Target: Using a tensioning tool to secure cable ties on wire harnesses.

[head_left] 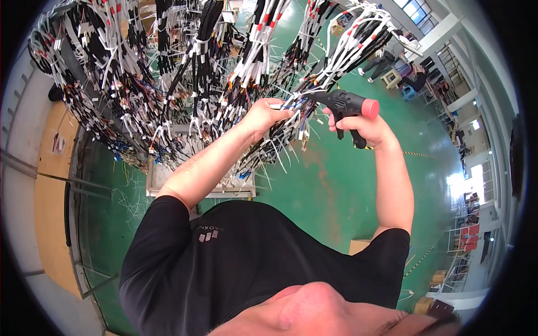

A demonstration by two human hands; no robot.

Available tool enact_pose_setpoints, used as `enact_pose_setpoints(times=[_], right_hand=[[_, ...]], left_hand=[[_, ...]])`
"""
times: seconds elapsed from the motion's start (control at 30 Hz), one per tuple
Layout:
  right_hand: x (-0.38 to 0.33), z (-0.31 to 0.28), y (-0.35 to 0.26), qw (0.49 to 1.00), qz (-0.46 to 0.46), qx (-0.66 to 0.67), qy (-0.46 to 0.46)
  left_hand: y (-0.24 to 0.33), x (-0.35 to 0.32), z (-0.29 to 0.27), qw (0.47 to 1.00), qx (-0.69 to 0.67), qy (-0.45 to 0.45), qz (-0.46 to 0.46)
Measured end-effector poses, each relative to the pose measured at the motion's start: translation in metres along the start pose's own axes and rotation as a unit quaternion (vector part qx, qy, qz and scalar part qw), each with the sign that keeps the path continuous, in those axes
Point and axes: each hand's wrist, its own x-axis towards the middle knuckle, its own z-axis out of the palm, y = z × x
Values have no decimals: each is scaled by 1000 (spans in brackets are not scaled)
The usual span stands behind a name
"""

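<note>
My right hand (367,129) is closed around the grip and trigger of a black cable tie gun (344,102) with a red knob at its rear. Its nose points left, against a hanging wire harness bundle (356,49) of white and black cables with red marks. On the near side of that bundle, my left hand (262,119) pinches some of its thin wires, a small white connector (276,106) showing by the fingers. Where the tool's nose meets the wires, the detail is too small to make out.
Several more harness bundles (204,61) hang to the left, above a pale framed tray (199,194). A wooden-topped table (53,196) stands at far left. White scraps (131,201) litter the green floor. People, a blue stool (408,92) and shelving are at far right; a cardboard box (358,246) stands behind my right arm.
</note>
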Motion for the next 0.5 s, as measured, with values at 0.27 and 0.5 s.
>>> enact_pose_setpoints(times=[0.27, 0.5], right_hand=[[3, -7, -18, 999, 33, 0, -36], [2, -3, -20, 999, 54, -7, -3]], left_hand=[[3, 6, -5, 979, 190, 24, 74], [11, 3, -11, 958, 262, 23, 115]])
